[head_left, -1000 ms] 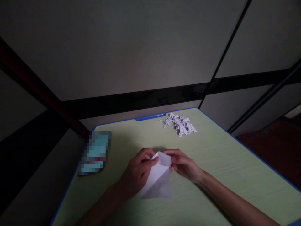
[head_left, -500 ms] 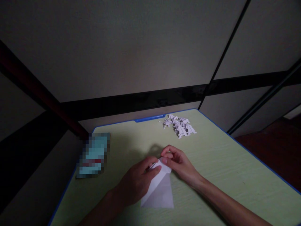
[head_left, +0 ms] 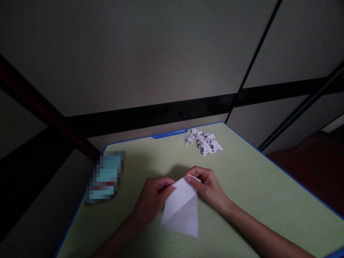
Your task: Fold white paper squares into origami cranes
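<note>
Between my two hands is a white sheet of paper with a diagonal crease across it. My left hand pinches its upper left edge between thumb and fingers. At the upper right corner, my right hand grips the paper, thumb on top and fingers curled behind. The sheet's lower end hangs toward me over the table. Farther back lies a cluster of several small folded white paper figures, with pointed, pleated shapes.
The pale green table has a blue rim, with a blue strip at its far edge. At the left lies a blurred-out teal flat item. A grey panelled wall with a black band rises behind the table.
The paper's upper part has opened out from a folded-over state, so more of the sheet shows. My left hand has shifted slightly left, to the paper's edge.
</note>
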`<state>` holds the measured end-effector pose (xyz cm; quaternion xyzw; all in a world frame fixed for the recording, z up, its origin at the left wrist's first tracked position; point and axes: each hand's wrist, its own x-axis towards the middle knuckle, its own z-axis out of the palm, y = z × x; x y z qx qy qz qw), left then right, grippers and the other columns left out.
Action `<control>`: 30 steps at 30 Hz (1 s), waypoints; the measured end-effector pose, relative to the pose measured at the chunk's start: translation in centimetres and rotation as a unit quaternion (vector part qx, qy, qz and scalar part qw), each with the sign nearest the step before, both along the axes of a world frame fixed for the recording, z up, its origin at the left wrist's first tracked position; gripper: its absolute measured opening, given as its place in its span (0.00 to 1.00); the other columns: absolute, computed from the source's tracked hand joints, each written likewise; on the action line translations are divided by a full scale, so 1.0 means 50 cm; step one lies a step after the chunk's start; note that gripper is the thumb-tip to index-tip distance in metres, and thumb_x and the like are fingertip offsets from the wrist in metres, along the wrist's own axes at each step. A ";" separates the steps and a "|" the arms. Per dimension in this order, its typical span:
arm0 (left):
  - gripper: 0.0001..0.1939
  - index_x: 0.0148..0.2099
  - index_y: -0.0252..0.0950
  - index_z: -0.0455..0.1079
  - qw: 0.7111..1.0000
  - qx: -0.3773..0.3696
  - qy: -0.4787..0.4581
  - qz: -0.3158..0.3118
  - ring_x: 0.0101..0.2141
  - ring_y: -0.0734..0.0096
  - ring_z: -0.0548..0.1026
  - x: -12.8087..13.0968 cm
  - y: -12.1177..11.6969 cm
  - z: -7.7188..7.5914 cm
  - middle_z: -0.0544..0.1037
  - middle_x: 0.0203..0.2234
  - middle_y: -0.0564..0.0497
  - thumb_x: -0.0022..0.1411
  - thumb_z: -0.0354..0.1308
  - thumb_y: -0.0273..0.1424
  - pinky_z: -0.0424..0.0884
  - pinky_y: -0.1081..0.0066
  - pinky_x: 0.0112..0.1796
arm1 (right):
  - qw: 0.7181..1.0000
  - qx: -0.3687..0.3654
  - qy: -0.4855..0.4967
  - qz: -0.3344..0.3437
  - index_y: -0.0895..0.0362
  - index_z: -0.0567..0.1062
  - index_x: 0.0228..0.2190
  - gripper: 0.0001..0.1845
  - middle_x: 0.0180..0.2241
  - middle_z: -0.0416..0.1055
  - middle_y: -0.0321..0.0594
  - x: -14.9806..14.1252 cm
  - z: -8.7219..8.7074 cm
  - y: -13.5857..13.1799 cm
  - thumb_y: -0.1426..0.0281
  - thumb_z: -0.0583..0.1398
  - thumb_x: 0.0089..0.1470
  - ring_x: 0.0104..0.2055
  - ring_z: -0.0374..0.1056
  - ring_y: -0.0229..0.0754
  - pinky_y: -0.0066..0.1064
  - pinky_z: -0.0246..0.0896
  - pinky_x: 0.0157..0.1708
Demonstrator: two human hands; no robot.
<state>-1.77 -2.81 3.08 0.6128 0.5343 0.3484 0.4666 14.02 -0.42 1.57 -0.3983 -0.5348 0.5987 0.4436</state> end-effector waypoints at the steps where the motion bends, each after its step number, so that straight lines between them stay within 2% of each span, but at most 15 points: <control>1: 0.08 0.25 0.30 0.71 0.999 -0.027 -0.020 0.004 0.20 0.75 0.66 -0.001 0.002 0.001 0.70 0.17 0.53 0.47 0.52 0.28 0.60 0.79 0.21 | 1.000 0.002 -0.005 -0.002 0.61 0.67 0.19 0.13 0.14 0.60 0.30 0.000 0.001 0.000 0.63 0.60 0.39 0.16 0.53 0.29 0.21 0.46 0.16; 5: 0.09 0.24 0.31 0.70 0.987 -0.106 -0.122 0.022 0.22 0.74 0.65 -0.006 0.005 0.004 0.70 0.18 0.53 0.45 0.52 0.31 0.61 0.77 0.22 | 1.000 0.006 -0.030 0.000 0.61 0.67 0.19 0.13 0.15 0.60 0.31 -0.002 0.002 -0.007 0.63 0.59 0.40 0.17 0.53 0.29 0.22 0.46 0.17; 7: 0.12 0.19 0.31 0.67 0.989 -0.107 -0.099 0.003 0.19 0.77 0.62 -0.006 0.006 0.002 0.65 0.14 0.55 0.46 0.51 0.34 0.58 0.78 0.20 | 0.999 0.007 -0.040 0.014 0.61 0.67 0.19 0.13 0.16 0.61 0.32 -0.005 0.001 -0.011 0.63 0.59 0.41 0.18 0.54 0.30 0.22 0.47 0.17; 9: 0.15 0.15 0.31 0.62 0.995 -0.091 -0.038 -0.027 0.16 0.80 0.55 -0.006 0.008 -0.002 0.57 0.10 0.58 0.48 0.51 0.35 0.51 0.79 0.17 | 0.998 0.012 -0.045 0.030 0.61 0.68 0.19 0.13 0.17 0.61 0.32 -0.007 -0.001 -0.014 0.63 0.58 0.41 0.19 0.55 0.30 0.22 0.48 0.18; 11: 0.16 0.14 0.31 0.59 0.996 -0.082 -0.003 -0.033 0.16 0.81 0.52 -0.006 0.010 -0.006 0.53 0.10 0.59 0.48 0.51 0.35 0.47 0.78 0.17 | 0.998 0.013 -0.043 0.042 0.61 0.68 0.19 0.12 0.17 0.61 0.32 -0.008 -0.004 -0.013 0.64 0.59 0.42 0.19 0.55 0.30 0.22 0.48 0.18; 15: 0.15 0.16 0.31 0.62 0.996 -0.091 -0.010 0.004 0.16 0.81 0.52 -0.010 0.012 -0.008 0.55 0.11 0.59 0.48 0.51 0.34 0.46 0.78 0.17 | 0.999 0.009 0.008 0.040 0.61 0.70 0.22 0.10 0.17 0.62 0.32 0.001 -0.007 -0.004 0.65 0.58 0.43 0.19 0.55 0.30 0.22 0.48 0.18; 19: 0.14 0.18 0.30 0.65 0.995 -0.082 -0.011 0.061 0.16 0.80 0.55 -0.014 0.013 -0.006 0.58 0.12 0.58 0.47 0.52 0.35 0.48 0.78 0.17 | 0.996 0.037 0.073 0.034 0.59 0.72 0.30 0.08 0.25 0.69 0.37 0.013 -0.005 -0.001 0.69 0.57 0.44 0.26 0.62 0.34 0.23 0.55 0.24; 23: 0.14 0.18 0.30 0.66 0.994 -0.068 -0.020 0.088 0.16 0.79 0.56 -0.012 0.012 -0.002 0.59 0.11 0.57 0.45 0.53 0.36 0.50 0.78 0.18 | 0.996 0.088 0.032 0.009 0.59 0.72 0.29 0.08 0.22 0.69 0.36 0.010 -0.007 -0.008 0.75 0.58 0.41 0.23 0.63 0.34 0.24 0.56 0.23; 26: 0.13 0.18 0.30 0.67 0.996 -0.069 -0.021 0.049 0.17 0.78 0.57 -0.003 0.008 0.000 0.61 0.12 0.57 0.45 0.53 0.35 0.51 0.78 0.19 | 0.986 0.160 -0.031 -0.031 0.59 0.73 0.25 0.05 0.21 0.69 0.37 0.006 -0.011 -0.011 0.76 0.58 0.41 0.22 0.63 0.35 0.25 0.56 0.21; 30: 0.12 0.17 0.30 0.65 0.996 -0.076 -0.037 -0.032 0.17 0.79 0.56 0.010 0.003 -0.002 0.58 0.12 0.57 0.46 0.52 0.33 0.50 0.78 0.19 | 0.960 0.268 -0.075 -0.044 0.59 0.74 0.23 0.04 0.22 0.69 0.39 0.008 -0.008 -0.015 0.77 0.59 0.42 0.25 0.64 0.37 0.26 0.58 0.23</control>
